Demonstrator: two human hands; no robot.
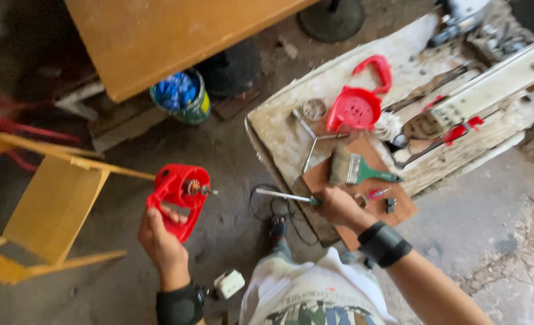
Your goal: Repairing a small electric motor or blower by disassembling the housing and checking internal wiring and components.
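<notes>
Your left hand (162, 238) is closed around the handle of a red plastic tool housing (178, 197), holding it up over the concrete floor (128, 289), well to the left of the table (279, 135). A small metal and copper-coloured motor part (196, 188) sits in the round end of the housing, with a short shaft sticking out to the right. Your right hand (339, 207) is wrapped tightly around the handle of a screwdriver (285, 195), whose metal shaft points left toward the housing without touching it. That hand hovers over a brown board (399, 204) at the table's near edge. Just beyond it lies a green-handled paintbrush (357, 170), and farther back rests the other red housing half (357, 105). A yellow wooden chair (44, 210) stands at your left.
</notes>
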